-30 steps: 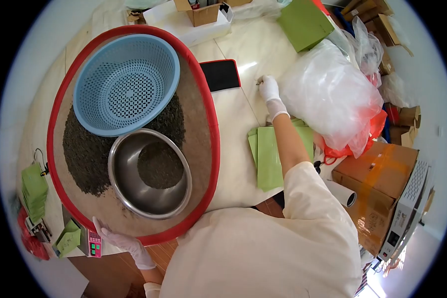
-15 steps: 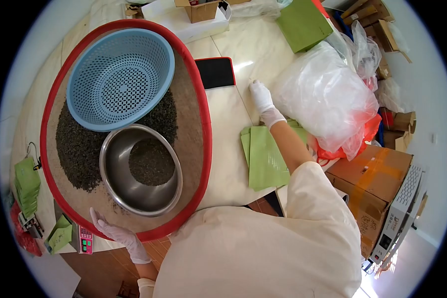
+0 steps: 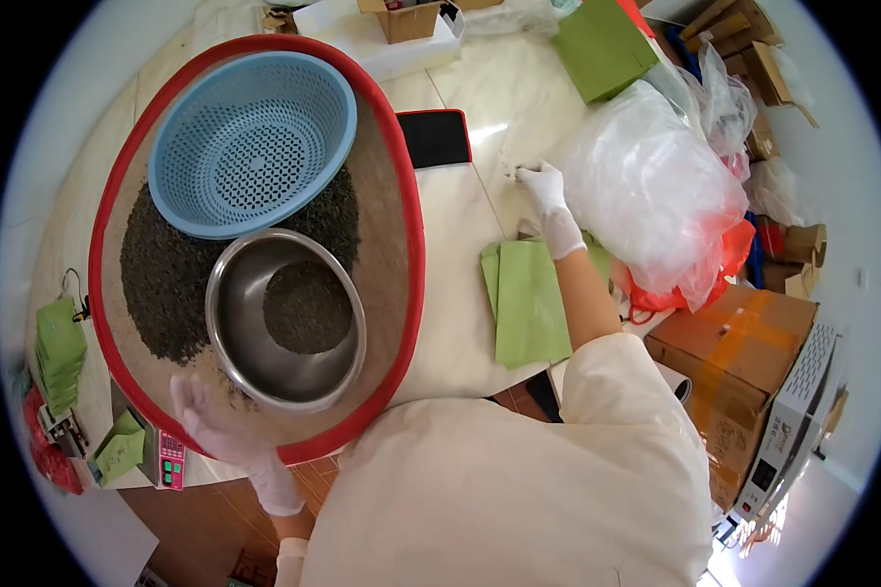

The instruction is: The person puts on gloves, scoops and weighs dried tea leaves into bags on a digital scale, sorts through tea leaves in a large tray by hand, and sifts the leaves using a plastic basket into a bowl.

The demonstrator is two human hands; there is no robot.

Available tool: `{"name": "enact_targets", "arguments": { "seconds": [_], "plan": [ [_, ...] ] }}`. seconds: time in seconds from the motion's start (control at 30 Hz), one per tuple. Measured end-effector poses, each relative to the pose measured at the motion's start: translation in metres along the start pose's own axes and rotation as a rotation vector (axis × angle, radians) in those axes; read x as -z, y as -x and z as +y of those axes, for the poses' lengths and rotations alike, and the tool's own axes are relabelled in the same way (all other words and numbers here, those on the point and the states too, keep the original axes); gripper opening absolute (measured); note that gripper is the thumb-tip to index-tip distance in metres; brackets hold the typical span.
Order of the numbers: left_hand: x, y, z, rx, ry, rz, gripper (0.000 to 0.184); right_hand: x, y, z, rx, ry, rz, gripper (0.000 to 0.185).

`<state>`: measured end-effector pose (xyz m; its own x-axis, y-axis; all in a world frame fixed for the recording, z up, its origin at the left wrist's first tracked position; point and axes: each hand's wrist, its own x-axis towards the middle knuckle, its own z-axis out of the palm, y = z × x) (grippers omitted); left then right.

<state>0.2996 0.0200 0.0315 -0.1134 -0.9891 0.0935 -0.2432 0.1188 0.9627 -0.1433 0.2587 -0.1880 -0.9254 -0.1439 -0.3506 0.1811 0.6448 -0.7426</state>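
My left hand [image 3: 215, 426], in a thin white glove, is over the lower left rim of the round red-edged tray [image 3: 413, 245], fingers loosely spread and holding nothing. In the tray lie dark dried leaves [image 3: 157, 284], a blue perforated basket [image 3: 255, 147] and a steel bowl [image 3: 240, 323] with more dark leaves inside. My right hand [image 3: 543, 186], also gloved, is low over the pale table beside a clear plastic bag [image 3: 646, 176]. Its fingers are bent together at the tips; whether something small is between them is hidden. Tiny dark bits lie near those fingertips.
Green paper bags [image 3: 531, 303] lie below my right hand, and a green box [image 3: 602, 49] stands behind. A black pad [image 3: 435, 138] lies right of the tray. Cardboard boxes [image 3: 734, 342] are at the right. A scale [image 3: 171, 460] sits at the lower left.
My left hand has moved up over the tray's rim. My right hand's fingers have left the spot where they were and sit slightly lower, nearer the plastic bag. The view has shifted a little.
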Motion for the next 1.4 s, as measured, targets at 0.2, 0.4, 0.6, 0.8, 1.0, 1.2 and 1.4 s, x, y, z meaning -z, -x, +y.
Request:
{"name": "enact_targets", "arguments": {
  "seconds": [0.2, 0.4, 0.6, 0.8, 1.0, 1.2, 1.4],
  "plan": [
    [-0.15, 0.06, -0.002, 0.719, 0.826, -0.976, 0.047, 0.045, 0.153, -0.085, 0.01, -0.531, -0.3, 0.01],
    [-0.241, 0.105, -0.044, 1.348, 1.045, -1.102, 0.048, 0.037, 0.23, -0.095, 0.405, -0.075, -0.223, 0.019],
    [-0.255, 0.099, -0.049, 1.433, 0.995, -0.896, 0.04, 0.04, 0.147, -0.083, 0.307, 0.084, 0.118, 0.017],
    [-0.257, 0.092, -0.045, 1.513, 1.064, -0.774, 0.041, -0.023, 0.008, 0.001, 0.264, 0.442, 0.16, 0.022],
    [-0.238, 0.105, -0.055, 1.552, 0.981, -0.792, 0.043, -0.035, -0.002, 0.013, 0.303, 0.62, 0.114, 0.02],
    [-0.211, 0.145, -0.084, 1.583, 0.922, -0.887, 0.045, -0.047, -0.021, 0.03, 0.405, 0.892, 0.116, 0.017],
    [-0.192, 0.149, -0.087, 1.498, 0.8, -0.862, 0.044, -0.026, 0.017, 0.006, 0.366, 0.538, 0.133, 0.016]
  ]
}}
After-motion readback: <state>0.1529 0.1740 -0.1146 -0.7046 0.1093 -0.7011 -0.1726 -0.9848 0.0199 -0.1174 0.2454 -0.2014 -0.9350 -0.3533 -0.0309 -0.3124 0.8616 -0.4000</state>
